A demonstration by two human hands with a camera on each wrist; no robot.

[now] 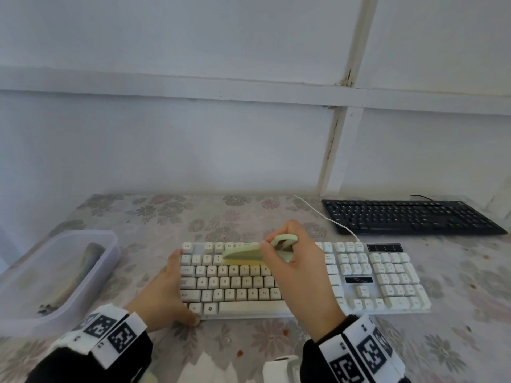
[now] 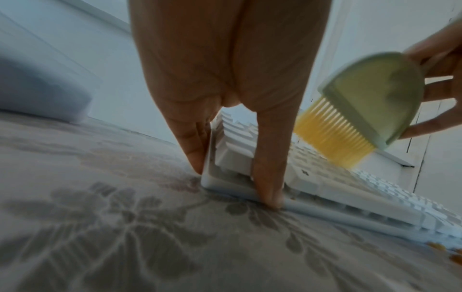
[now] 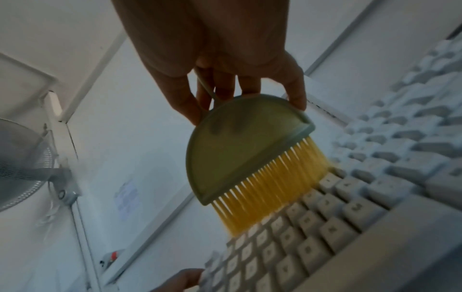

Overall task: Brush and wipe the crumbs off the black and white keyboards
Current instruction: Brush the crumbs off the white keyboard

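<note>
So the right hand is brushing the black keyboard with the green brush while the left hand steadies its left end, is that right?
Not quite: the keyboard being brushed is the white keyboard, not the black keyboard, which lies untouched farther back on the right. The head view shows it. The rest holds: the right hand holds the green brush and the left hand steadies the left end.

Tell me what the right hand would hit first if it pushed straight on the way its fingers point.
Probably the white keyboard: the right hand holds the brush, bristles at the number-row keys. Contact is blurred, so depth is uncertain.
</note>
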